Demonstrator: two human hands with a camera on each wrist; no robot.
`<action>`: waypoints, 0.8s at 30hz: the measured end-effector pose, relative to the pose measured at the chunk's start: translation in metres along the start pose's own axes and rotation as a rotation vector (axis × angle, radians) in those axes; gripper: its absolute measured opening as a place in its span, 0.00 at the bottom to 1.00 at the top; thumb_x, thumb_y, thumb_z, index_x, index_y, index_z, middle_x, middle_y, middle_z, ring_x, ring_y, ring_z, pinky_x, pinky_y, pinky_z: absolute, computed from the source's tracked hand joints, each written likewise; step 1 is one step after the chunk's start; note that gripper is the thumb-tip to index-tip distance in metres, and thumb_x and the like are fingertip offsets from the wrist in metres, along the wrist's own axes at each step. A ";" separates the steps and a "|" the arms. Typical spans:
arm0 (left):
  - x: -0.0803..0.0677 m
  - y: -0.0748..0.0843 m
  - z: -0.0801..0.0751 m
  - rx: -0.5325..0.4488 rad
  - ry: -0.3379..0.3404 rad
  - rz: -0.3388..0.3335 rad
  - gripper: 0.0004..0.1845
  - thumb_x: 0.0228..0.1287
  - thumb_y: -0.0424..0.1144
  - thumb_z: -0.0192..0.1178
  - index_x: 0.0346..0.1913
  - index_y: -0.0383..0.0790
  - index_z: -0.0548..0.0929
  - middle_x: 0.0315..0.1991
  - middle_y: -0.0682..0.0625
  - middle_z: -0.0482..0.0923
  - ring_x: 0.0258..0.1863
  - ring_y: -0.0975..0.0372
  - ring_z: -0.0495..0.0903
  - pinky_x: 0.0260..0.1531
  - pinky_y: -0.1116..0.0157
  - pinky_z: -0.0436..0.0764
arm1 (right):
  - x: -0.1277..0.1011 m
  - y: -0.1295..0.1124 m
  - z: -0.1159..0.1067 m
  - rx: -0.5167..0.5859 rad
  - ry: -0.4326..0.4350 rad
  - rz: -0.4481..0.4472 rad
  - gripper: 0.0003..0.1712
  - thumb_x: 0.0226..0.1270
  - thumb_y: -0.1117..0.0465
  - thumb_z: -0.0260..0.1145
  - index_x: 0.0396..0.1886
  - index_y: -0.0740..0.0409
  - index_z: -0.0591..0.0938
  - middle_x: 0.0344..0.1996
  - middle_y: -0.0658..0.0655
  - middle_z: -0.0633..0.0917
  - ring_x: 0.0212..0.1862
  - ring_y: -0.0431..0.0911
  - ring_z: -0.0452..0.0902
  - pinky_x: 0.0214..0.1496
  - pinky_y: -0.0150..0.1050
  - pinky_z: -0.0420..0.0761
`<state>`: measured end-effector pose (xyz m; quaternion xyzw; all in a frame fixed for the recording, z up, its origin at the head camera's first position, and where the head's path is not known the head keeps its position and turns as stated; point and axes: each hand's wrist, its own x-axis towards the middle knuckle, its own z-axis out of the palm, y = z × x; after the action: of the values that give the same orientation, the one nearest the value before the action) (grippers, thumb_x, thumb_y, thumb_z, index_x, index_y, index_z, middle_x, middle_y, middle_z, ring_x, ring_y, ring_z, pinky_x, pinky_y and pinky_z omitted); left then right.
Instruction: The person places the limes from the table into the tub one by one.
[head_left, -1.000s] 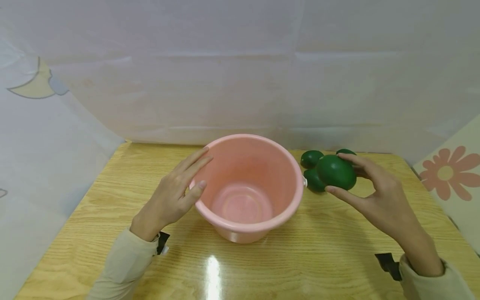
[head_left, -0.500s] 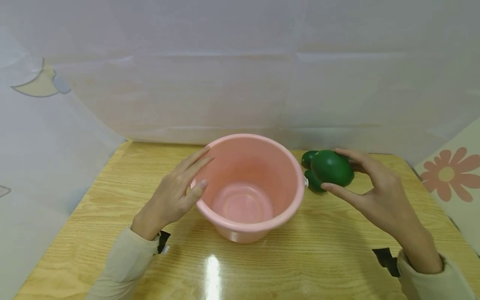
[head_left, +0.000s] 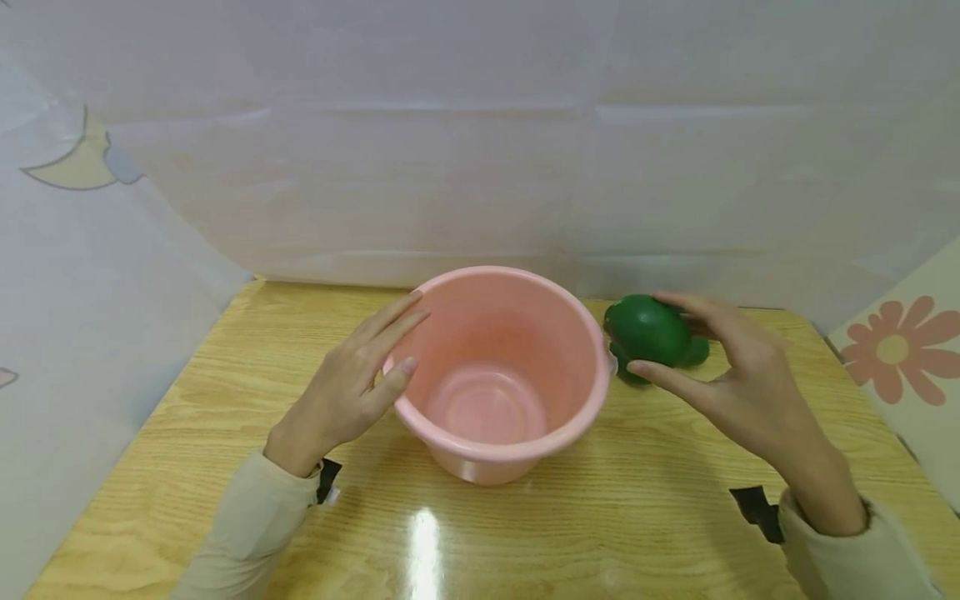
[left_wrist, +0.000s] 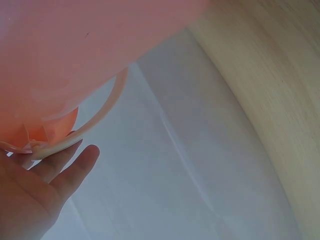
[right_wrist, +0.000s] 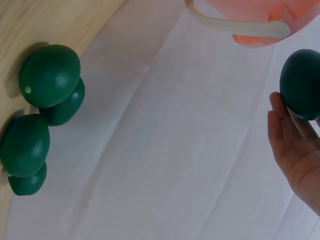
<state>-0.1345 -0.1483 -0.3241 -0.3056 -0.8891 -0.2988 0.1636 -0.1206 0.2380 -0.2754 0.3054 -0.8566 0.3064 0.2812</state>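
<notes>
As seen from the head, rests the left hand (head_left: 341, 392) on the left rim of the pink bucket (head_left: 495, 329), with fingers and thumb spread wide over the edge rather than clenched. Pinches a green fruit (head_left: 647, 331) in the right hand (head_left: 757, 387), between thumb on the near side and fingers on the far side. Holds it outside the bucket, just beside the right rim, in front of other green fruits (head_left: 697, 352) that it partly hides. Has the bucket upright on the wooden table (head_left: 600, 517), near a pale sheet (head_left: 450, 183).

Viewed from the left wrist, touches the bucket near the end of its pale handle (left_wrist: 107, 104), with extended fingers; cannot tell from here where the thumb lies.

Viewed from the right wrist, holds the green fruit by the fingertips, with the thumb out of clear sight, well apart from four others clustered at the left.
</notes>
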 end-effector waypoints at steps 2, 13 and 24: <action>0.000 0.000 0.000 0.000 -0.001 0.001 0.29 0.76 0.50 0.44 0.75 0.44 0.65 0.79 0.49 0.55 0.77 0.51 0.59 0.66 0.41 0.69 | 0.002 -0.002 0.001 0.006 -0.007 0.002 0.45 0.36 0.65 0.85 0.62 0.59 0.80 0.50 0.59 0.86 0.50 0.22 0.75 0.50 0.16 0.73; 0.002 0.002 0.001 0.006 0.001 0.006 0.30 0.76 0.52 0.43 0.75 0.44 0.65 0.79 0.49 0.55 0.76 0.50 0.59 0.65 0.41 0.70 | 0.009 -0.008 0.004 0.020 -0.026 -0.006 0.47 0.32 0.69 0.85 0.61 0.60 0.80 0.48 0.59 0.86 0.50 0.25 0.76 0.48 0.18 0.73; 0.002 0.003 0.001 0.013 -0.008 0.002 0.30 0.76 0.52 0.42 0.75 0.44 0.64 0.79 0.49 0.55 0.77 0.51 0.58 0.68 0.42 0.67 | 0.014 -0.011 0.008 0.040 -0.023 -0.014 0.46 0.32 0.67 0.85 0.60 0.59 0.80 0.51 0.58 0.85 0.52 0.27 0.75 0.52 0.18 0.72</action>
<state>-0.1345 -0.1453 -0.3227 -0.3064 -0.8914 -0.2918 0.1624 -0.1247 0.2210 -0.2673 0.3202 -0.8515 0.3178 0.2672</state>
